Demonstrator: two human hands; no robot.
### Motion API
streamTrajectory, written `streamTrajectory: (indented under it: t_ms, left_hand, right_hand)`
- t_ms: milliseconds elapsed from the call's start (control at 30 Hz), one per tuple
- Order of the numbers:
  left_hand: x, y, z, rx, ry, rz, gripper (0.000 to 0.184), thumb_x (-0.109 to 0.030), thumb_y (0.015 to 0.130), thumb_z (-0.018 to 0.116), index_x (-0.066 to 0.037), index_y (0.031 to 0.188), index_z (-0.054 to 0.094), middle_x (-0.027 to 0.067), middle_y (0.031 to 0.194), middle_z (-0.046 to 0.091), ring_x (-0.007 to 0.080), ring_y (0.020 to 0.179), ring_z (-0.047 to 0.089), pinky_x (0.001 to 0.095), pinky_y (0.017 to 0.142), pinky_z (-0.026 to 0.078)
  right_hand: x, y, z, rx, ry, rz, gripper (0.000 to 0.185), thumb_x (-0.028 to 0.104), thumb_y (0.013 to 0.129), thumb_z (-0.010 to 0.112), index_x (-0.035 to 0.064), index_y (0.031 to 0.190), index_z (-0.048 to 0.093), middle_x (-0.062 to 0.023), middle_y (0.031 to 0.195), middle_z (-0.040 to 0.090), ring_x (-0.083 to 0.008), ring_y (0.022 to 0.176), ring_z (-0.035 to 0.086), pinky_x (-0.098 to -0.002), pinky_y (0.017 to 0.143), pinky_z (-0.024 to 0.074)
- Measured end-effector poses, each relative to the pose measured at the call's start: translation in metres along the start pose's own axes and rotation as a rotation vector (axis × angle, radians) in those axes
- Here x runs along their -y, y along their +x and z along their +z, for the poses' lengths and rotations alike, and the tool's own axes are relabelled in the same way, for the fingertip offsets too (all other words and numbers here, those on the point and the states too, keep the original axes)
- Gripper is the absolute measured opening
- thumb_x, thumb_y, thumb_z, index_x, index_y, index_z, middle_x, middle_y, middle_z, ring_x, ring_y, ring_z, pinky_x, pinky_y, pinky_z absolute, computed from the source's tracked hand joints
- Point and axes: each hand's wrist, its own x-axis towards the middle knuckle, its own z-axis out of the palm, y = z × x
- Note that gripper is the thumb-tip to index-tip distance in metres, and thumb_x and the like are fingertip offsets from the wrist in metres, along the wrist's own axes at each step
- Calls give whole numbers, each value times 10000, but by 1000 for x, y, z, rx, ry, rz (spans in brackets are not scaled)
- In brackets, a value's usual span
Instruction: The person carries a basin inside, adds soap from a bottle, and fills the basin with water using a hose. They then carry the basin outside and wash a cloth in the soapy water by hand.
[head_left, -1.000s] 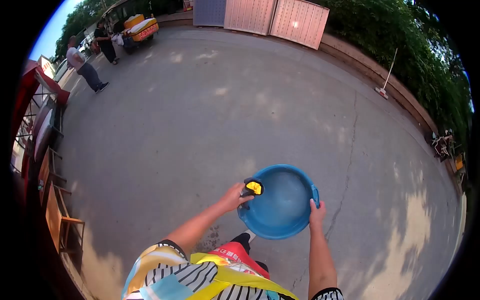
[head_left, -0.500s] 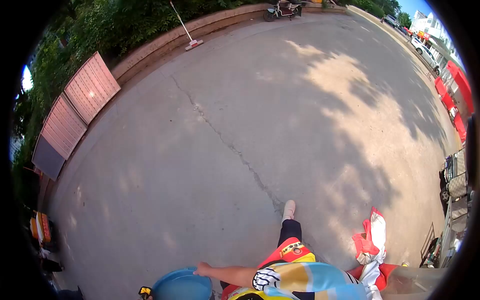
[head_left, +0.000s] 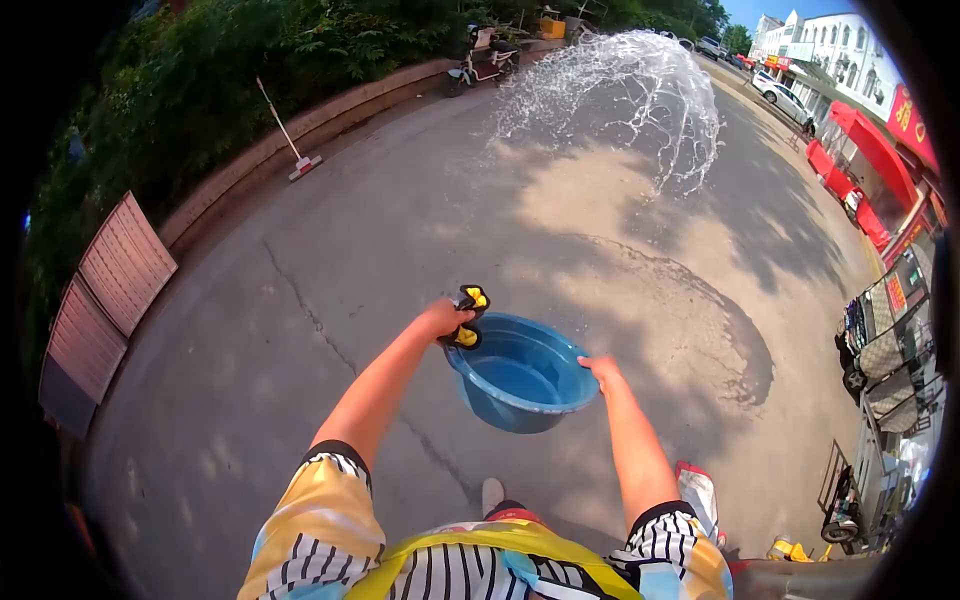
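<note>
A blue plastic basin (head_left: 525,412) is held out in front of me, tipped a little, its inside showing only a wet sheen. On its left rim my left hand (head_left: 442,320) is closed, with a bunched black-and-yellow piece (head_left: 464,338), perhaps a cloth or glove, at the fingers. My right hand (head_left: 603,373) grips the right rim, thumb over the edge. Ahead of the basin, a wide arc of water (head_left: 640,90) hangs in the air, breaking into strands and drops above the pavement.
A wet streak (head_left: 745,345) curves across the concrete to the right. Pinkish panels (head_left: 127,262) stand at left; a white pole on a base (head_left: 304,166) and a scooter (head_left: 485,65) are by the kerb. Red barriers (head_left: 845,195) and carts (head_left: 890,340) line the right.
The basin has swung from the lower left up to the front, both hands on it. Water has flown out forward, and a wet streak has appeared on the ground. My view has shifted.
</note>
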Motion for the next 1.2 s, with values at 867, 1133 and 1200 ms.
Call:
streamTrajectory:
  t_ms: [867, 1133, 1200]
  left_hand:
    - [536, -472, -27, -1536, -742, -989, 605, -548, 811, 501, 5, 1051, 553, 180, 906, 622, 321, 872, 589, 372, 766, 447]
    - [524, -562, 34, -1982, -1005, -1041, 644, -558, 814, 495, 62, 967, 576, 140, 830, 627, 214, 787, 592, 331, 718, 452]
    - [527, -564, 33, -2084, -1063, -948, 605, -529, 832, 491, 55, 964, 580, 114, 830, 626, 190, 773, 582, 327, 713, 452]
  right_hand:
    - [-23, 12, 538, 770, -546, 191, 182, 166, 739, 559, 113, 909, 525, -80, 794, 568, -217, 727, 578, -320, 523, 525]
    - [-125, -337, 730, 1554, -794, 121, 271, 10, 712, 560, 85, 959, 479, -74, 784, 580, -215, 671, 600, -415, 547, 535]
    - [-159, -401, 751, 1650, -946, 143, 313, -15, 697, 571, 77, 979, 473, -82, 819, 580, -228, 688, 607, -435, 559, 540]
